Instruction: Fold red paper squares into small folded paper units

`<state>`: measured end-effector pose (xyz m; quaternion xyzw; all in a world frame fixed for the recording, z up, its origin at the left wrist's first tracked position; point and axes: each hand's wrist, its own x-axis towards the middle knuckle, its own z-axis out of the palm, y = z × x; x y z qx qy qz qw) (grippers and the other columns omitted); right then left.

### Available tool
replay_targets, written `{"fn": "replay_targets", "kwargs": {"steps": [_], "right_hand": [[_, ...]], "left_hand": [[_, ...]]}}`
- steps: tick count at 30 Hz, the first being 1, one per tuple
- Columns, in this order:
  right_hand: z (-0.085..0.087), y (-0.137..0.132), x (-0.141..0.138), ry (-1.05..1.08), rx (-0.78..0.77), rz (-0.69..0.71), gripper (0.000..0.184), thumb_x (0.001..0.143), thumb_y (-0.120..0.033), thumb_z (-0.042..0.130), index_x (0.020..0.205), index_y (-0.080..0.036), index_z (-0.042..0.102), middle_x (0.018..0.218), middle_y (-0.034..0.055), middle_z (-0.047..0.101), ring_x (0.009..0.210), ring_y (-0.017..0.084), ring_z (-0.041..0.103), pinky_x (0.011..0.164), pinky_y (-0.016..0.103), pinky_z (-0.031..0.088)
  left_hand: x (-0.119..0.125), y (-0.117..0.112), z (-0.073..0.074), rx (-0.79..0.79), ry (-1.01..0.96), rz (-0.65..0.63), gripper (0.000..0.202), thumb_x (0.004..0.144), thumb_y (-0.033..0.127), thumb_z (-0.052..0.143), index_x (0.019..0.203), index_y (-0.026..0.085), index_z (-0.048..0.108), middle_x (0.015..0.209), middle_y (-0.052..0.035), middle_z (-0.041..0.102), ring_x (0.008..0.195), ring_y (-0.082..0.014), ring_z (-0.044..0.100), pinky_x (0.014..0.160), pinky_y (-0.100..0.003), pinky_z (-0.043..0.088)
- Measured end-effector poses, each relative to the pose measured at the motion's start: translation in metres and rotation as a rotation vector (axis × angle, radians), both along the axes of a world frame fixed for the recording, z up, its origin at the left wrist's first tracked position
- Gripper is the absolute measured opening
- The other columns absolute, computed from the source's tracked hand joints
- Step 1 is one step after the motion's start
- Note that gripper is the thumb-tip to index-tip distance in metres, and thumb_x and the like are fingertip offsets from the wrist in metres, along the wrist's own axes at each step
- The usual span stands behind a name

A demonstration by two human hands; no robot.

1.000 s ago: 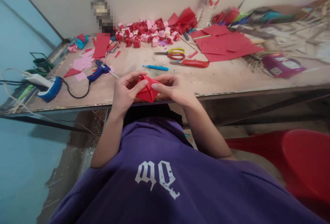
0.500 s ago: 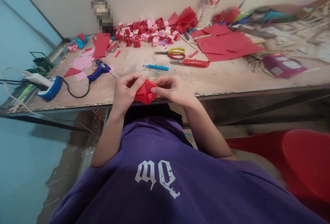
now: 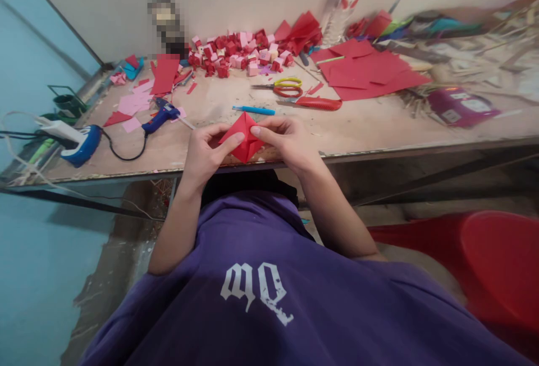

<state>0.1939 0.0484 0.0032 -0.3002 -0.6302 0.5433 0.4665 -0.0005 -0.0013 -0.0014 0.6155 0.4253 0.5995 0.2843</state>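
The folded red paper (image 3: 242, 152) is held just on the near side of the blue pen-like tool (image 3: 261, 111), above the front edge of the worktop (image 3: 202, 99). By that same tool everything else can be placed. The paper is clamped between the 2 hands: by the left hand (image 3: 204, 144) its left corner is gripped, and by the right hand (image 3: 290, 144) its right side, with both thumbs laid on the upper face and the other fingers mostly hidden.

A diamond is presented by the paper, with 1 corner pointed at the blue tool and the opposite corner turned toward the purple shirt (image 3: 219, 231). No clearly longer axis can be told (the 4 corners seem to be spread about evenly). Neither hand is nearer, since the paper is touched by both; the left thumb, however, is set closer to the middle, while the right thumb is pressed along the upper right edge. Whether the blue tool is touched by the far corner, or only overlapped by it in this view, cannot be told.

Beyond the tool, scissors (image 3: 277, 86) are laid, and to its right a red-handled knife (image 3: 320, 103). Farther beyond, small folded pieces (image 3: 236, 54) in red and pink are heaped. Red sheets (image 3: 362, 71) are spread to its far right, and a blue glue gun (image 3: 162, 117) is rested to its left.
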Motion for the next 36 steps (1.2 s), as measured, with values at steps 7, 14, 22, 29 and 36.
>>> {"fn": "replay_targets", "kwargs": {"steps": [7, 14, 22, 29, 36], "right_hand": [[0.0027, -0.0013, 0.0002, 0.020, 0.003, 0.054, 0.028, 0.083, -0.048, 0.091, 0.086, -0.021, 0.086, 0.084, 0.0033, 0.083, 0.074, 0.020, 0.075, 0.067, 0.031, 0.062], [0.0048, -0.0043, 0.0027, -0.048, -0.063, 0.110, 0.023, 0.083, -0.045, 0.091, 0.083, -0.023, 0.086, 0.081, 0.0020, 0.081, 0.068, 0.017, 0.070, 0.060, 0.030, 0.058], [0.0015, 0.0005, 0.0002, 0.032, 0.000, 0.036, 0.021, 0.084, -0.042, 0.091, 0.086, -0.021, 0.088, 0.080, 0.0017, 0.081, 0.066, 0.015, 0.068, 0.061, 0.028, 0.056], [0.0035, -0.0023, 0.0003, 0.028, -0.027, 0.057, 0.023, 0.081, -0.042, 0.092, 0.083, -0.021, 0.086, 0.081, 0.0019, 0.080, 0.065, 0.015, 0.066, 0.062, 0.028, 0.057], [0.0034, -0.0013, 0.0020, 0.002, -0.019, 0.083, 0.024, 0.079, -0.042, 0.094, 0.084, -0.021, 0.086, 0.087, 0.0035, 0.082, 0.076, 0.019, 0.071, 0.068, 0.029, 0.058]], "left_hand": [[0.0005, 0.0036, -0.0036, 0.019, -0.005, 0.100, 0.027, 0.090, 0.046, 0.085, 0.082, 0.020, 0.083, 0.074, -0.0001, 0.076, 0.065, -0.0135, 0.067, 0.061, -0.023, 0.054], [0.0018, 0.0031, -0.0001, 0.040, 0.006, 0.131, 0.029, 0.088, 0.048, 0.086, 0.079, 0.021, 0.081, 0.072, 0.0008, 0.074, 0.066, -0.0135, 0.064, 0.062, -0.024, 0.053], [0.0007, 0.0028, 0.0014, -0.096, -0.075, -0.046, 0.052, 0.060, 0.048, 0.104, 0.097, 0.018, 0.084, 0.095, -0.0058, 0.085, 0.085, -0.0234, 0.078, 0.078, -0.032, 0.064], [-0.0007, 0.0012, -0.0014, -0.105, -0.033, 0.032, 0.031, 0.074, 0.038, 0.095, 0.095, 0.017, 0.087, 0.092, -0.0055, 0.086, 0.080, -0.0203, 0.077, 0.077, -0.029, 0.062], [0.0006, -0.0009, 0.0027, -0.117, -0.047, 0.018, 0.034, 0.072, 0.042, 0.095, 0.094, 0.018, 0.087, 0.093, -0.0058, 0.086, 0.079, -0.0203, 0.076, 0.078, -0.031, 0.063]]}}
